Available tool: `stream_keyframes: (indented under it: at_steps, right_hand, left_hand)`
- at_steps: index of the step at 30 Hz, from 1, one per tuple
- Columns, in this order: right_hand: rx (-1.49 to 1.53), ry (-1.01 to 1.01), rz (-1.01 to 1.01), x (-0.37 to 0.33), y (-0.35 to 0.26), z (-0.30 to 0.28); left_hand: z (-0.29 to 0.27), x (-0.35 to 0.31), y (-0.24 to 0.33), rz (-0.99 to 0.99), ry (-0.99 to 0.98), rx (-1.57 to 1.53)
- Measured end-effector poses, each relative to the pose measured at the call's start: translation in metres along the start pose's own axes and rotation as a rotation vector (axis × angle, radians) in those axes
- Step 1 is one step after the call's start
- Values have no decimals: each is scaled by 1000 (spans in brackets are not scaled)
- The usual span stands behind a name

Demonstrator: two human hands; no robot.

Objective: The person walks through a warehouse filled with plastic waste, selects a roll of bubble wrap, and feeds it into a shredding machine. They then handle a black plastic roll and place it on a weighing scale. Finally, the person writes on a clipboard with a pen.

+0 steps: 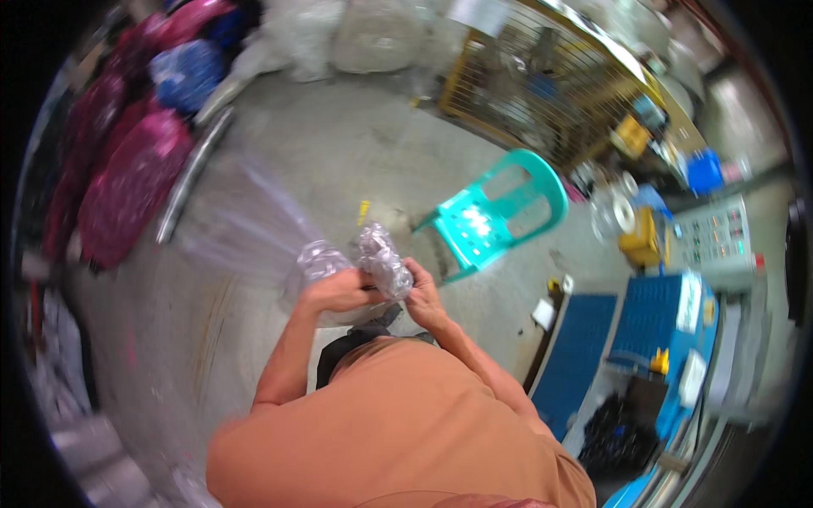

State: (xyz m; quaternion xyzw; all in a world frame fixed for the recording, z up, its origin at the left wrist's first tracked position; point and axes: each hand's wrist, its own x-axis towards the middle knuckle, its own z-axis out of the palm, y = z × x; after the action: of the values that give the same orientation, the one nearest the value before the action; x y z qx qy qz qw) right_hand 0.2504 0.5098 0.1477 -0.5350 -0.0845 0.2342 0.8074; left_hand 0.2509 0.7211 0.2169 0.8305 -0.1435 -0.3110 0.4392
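Clear plastic (385,261): I see it bunched between my hands, trailing forward-left.
Left hand (339,290): closed around its gathers.
Right hand (423,300): gripping its bunched end.

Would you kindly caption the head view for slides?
Left hand and right hand hold bunched clear plastic near a turquoise chair.

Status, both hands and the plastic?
Left hand gripping gathered clear plastic film. Right hand on the film's bunched end. Loose film spreading forward-left, blurred. Teal chair ahead-right, apart from both hands.
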Motion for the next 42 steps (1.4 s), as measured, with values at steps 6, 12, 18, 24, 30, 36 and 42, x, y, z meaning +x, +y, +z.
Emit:
stream_keyframes:
  at_steps: [6,12,18,24,30,36,42]
  right_hand:
    - [3,122,67,-70,-19,-11]
    - [-28,116,-50,-139,25,-52]
    - [46,124,-112,-218,34,-64]
    - [127,18,-173,-303,-6,-74]
    - [150,251,-217,-404,-71,-116]
    - [272,640,-593,-482,-117,-180]
    - [102,1091,-910,-585,-183,-249]
  left_hand:
    - [18,9,-8,-83,-194,-88]
    - [81,26,-45,17,-27,759]
    - [164,-29,-67,-141,280,325]
    - [224,-94,-20,-167,433,266]
    - [276,-82,57,143,436,386]
    - [369,-28,253,42,308,484]
    - [433,98,345,607,38,225]
